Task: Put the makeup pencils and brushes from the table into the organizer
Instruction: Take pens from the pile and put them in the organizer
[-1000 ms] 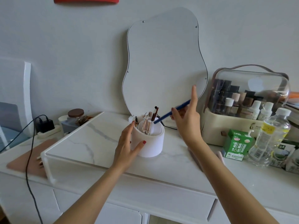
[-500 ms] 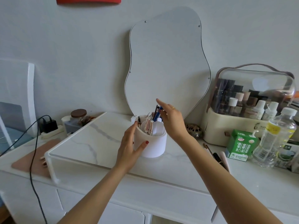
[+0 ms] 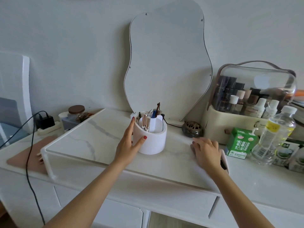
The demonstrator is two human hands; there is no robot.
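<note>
Pale wall behind, white vanity table (image 3: 256,186) below, with a marble-look riser shelf (image 3: 92,139) laid across its top. Against the wall, a wavy-edged mirror (image 3: 166,63), leaning upright behind the shelf. At the right, a clear-lidded cosmetics case (image 3: 253,96) full of bottles; in front of it a green carton (image 3: 239,143) and a clear water bottle (image 3: 276,135). Near the middle of the shelf, the round white organizer (image 3: 152,139), upright, already stocked with two rose-gold tubes (image 3: 146,121), a blue pencil (image 3: 154,113) and darker sticks at the back. Left hand (image 3: 130,143) wrapped against the organizer's left wall, fingers spread and curved to it, thumb pressed to the front. Right hand (image 3: 208,151) well apart from the organizer, off to its right, palm down and flat on the shelf's right end, fingers loosely together, nothing visibly gripped. Just beside that hand's outer edge, a pink-cased item with a dark pencil (image 3: 222,163) partly hidden beneath the wrist. Small domed ornament (image 3: 192,130) between organizer and case. Far left, a black charger (image 3: 45,121) with trailing cable.
</note>
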